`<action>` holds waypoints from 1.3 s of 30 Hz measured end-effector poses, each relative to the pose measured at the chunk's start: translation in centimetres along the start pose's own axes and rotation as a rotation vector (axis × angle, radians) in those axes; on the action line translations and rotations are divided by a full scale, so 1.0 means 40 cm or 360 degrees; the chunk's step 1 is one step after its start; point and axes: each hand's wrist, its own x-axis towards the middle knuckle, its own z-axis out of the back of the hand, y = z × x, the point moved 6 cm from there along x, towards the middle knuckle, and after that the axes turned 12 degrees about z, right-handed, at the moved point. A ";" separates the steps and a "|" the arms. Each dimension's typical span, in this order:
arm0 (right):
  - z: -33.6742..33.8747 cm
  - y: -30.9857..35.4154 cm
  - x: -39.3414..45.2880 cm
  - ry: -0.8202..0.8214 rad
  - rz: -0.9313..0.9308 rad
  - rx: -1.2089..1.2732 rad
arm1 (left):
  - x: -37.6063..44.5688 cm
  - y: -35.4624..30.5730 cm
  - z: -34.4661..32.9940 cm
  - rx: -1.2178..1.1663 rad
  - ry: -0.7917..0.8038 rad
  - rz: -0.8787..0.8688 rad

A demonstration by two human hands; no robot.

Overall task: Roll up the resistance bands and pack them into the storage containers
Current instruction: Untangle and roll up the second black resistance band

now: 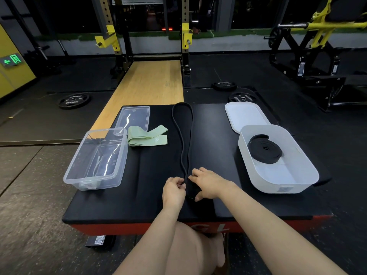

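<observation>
A long black resistance band (181, 135) lies as a narrow loop down the middle of the black padded platform (151, 195). My left hand (173, 190) pinches its near end, and my right hand (208, 184) holds the rolled start of it from the right side. A rolled black band (264, 148) rests in the white tub (301, 175) at the right. A folded light green band (148, 135) lies left of the loop. At the left stands an empty clear plastic container (95, 161).
A clear lid (133, 119) lies behind the clear container, and a white lid (246, 116) behind the white tub. Weight plates (73, 100) lie on the dark floor. A squat rack with a wooden deck (147, 82) stands beyond the platform.
</observation>
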 end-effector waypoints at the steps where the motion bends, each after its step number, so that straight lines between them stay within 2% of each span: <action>1: 0.000 0.000 0.002 0.0008 0.0011 -0.0008 | 0.000 0.001 0.000 0.0007 -0.0005 0.0006; 10: -0.009 -0.006 -0.003 -0.0011 -0.0054 0.0107 | 0.016 -0.010 0.002 0.0046 0.0059 0.0163; 16: -0.011 -0.020 -0.035 -0.0131 -0.0479 0.0327 | 0.032 -0.017 0.003 0.0114 0.0165 0.0255; 20: -0.027 -0.001 -0.037 -0.0179 -0.0615 0.0557 | 0.026 -0.024 0.003 0.0097 0.0152 0.0228; 24: -0.032 0.020 -0.032 -0.0390 -0.0707 0.0427 | 0.023 -0.028 0.002 0.0072 0.0175 0.0174; 31: -0.040 0.020 -0.032 -0.0539 -0.0627 0.0470 | 0.027 -0.029 0.000 0.0134 0.0231 0.0177; 39: -0.032 0.011 -0.027 -0.0392 -0.0442 0.0422 | 0.030 -0.016 0.009 0.0145 0.0129 0.0146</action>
